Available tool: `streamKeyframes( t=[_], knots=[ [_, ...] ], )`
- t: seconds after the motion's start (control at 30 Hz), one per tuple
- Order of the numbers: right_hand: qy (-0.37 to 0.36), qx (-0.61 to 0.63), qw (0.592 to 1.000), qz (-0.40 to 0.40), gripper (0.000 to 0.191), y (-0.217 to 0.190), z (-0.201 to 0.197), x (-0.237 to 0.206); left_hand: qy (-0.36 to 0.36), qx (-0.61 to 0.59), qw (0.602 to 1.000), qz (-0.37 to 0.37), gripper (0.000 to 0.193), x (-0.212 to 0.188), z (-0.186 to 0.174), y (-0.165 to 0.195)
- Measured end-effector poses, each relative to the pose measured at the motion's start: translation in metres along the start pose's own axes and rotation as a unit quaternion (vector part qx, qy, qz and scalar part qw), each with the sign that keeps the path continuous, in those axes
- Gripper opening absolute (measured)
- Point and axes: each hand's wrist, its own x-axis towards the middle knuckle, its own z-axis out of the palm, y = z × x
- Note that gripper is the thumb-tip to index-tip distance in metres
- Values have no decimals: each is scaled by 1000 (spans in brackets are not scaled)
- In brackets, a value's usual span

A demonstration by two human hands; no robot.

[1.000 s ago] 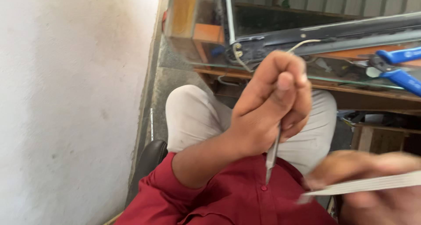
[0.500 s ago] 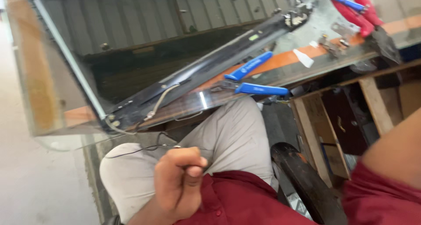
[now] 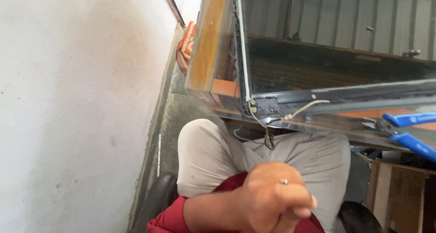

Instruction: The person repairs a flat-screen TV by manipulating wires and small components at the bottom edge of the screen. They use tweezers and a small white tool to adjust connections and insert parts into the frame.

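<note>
I see my left hand [image 3: 268,201] low in the near middle of the view, curled into a loose fist with a ring on one finger — the fingers are folded in tight, but whether anything sits inside them I cannot tell, since the lower edge of the view cuts them off. My right hand is out of sight altogether. The hand hovers above my lap, near the dangling wires [image 3: 265,124] that hang from the corner of the dark flat panel [image 3: 336,69] lying on the glass-topped workbench [image 3: 213,56] further off. Blue-handled pliers [image 3: 408,131] rest on the bench at the far right, well apart from the hand. My worry is those loose wires — if the fist rises carelessly it could snag them and tug the corner connection, and the panel lies close to the bench edge, so a pull might drag it towards my knees.
</note>
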Motion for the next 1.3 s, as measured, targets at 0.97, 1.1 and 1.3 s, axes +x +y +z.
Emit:
streamKeyframes(
  t=[0.97, 1.1, 1.3],
  knots=[
    [46, 89, 995, -9, 32, -16, 54, 39, 52, 417, 907, 3, 22, 89, -93, 7],
    [24, 67, 996, -61, 31, -28, 56, 69, 43, 382, 922, -45, 20, 84, -93, -4],
    [-3, -94, 991, -98, 26, -24, 60, 84, 44, 391, 913, -106, 19, 78, -88, -12]
  ],
)
